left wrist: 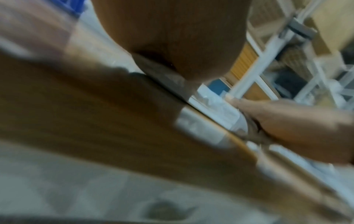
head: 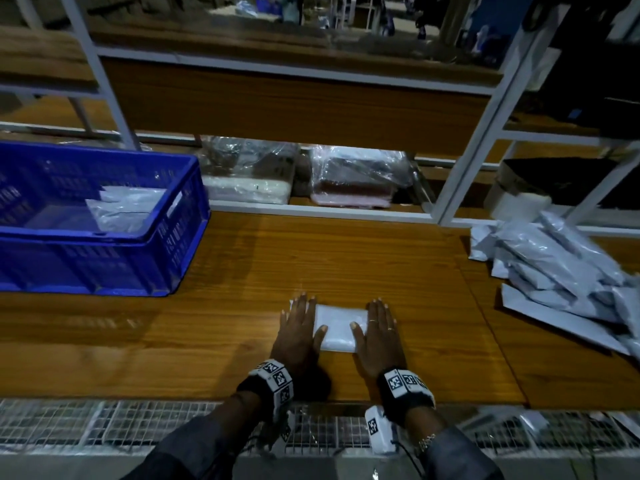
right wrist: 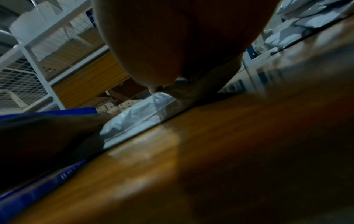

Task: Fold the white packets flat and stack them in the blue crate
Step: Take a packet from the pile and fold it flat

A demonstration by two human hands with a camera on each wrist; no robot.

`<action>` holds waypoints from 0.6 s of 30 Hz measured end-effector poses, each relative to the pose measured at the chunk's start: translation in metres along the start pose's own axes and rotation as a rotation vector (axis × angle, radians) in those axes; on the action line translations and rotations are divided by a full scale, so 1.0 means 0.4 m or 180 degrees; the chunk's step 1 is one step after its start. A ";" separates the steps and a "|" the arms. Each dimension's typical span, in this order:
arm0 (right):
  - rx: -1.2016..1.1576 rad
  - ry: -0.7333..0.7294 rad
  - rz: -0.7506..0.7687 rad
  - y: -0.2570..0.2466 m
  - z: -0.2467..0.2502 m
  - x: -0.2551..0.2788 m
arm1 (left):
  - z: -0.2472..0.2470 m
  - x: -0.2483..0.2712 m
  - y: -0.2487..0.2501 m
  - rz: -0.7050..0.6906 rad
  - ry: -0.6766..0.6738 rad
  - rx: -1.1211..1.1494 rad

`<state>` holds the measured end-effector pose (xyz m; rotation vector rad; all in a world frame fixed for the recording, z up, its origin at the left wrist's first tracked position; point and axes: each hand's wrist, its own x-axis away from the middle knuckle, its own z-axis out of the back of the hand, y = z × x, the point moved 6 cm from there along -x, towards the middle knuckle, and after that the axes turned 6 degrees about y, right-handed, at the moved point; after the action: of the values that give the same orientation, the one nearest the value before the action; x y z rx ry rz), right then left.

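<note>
A folded white packet (head: 337,327) lies on the wooden table near its front edge. My left hand (head: 300,329) presses flat on its left end, fingers straight, thumb on top. My right hand (head: 377,330) lies flat on its right end in the same way. The right wrist view shows the packet (right wrist: 134,116) low on the table under my palm. The blue crate (head: 173,209) stands at the left of the table with white packets (head: 121,206) lying in it. The left wrist view is blurred; there the packet (left wrist: 216,106) shows beside my right hand (left wrist: 287,125).
A loose pile of white packets (head: 561,268) lies at the table's right end. Behind the table a white metal shelf frame (head: 464,157) holds plastic-wrapped bundles (head: 356,178). A wire mesh ledge (head: 104,424) runs below the table's front edge.
</note>
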<state>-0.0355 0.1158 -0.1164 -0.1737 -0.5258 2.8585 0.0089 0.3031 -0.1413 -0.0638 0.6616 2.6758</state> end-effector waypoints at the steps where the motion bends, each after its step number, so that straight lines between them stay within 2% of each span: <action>1: -0.0031 0.0023 -0.0018 -0.003 -0.002 0.000 | -0.002 -0.001 -0.002 0.0017 -0.0005 0.0034; 4: -0.0057 0.0062 -0.0024 -0.012 -0.001 0.005 | 0.003 0.002 -0.003 0.0045 -0.0029 -0.0002; 9: 0.0339 -0.0206 -0.0038 -0.023 0.021 -0.013 | 0.032 0.002 0.013 -0.0043 -0.0208 -0.0215; 12: 0.0359 -0.0093 0.0391 -0.083 0.034 -0.019 | 0.055 0.007 0.043 -0.0308 -0.0092 -0.0205; 14: 0.0453 -0.0202 0.0574 -0.118 0.020 -0.013 | 0.053 0.014 0.058 -0.0518 -0.0054 -0.0131; 18: 0.0652 -0.0092 0.0461 -0.126 -0.002 0.003 | 0.062 0.015 0.074 -0.0534 0.0121 -0.0102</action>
<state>-0.0263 0.1622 -0.0988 -0.1401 -0.2310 3.0357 -0.0067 0.2924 -0.1069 -0.1716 0.5975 2.5294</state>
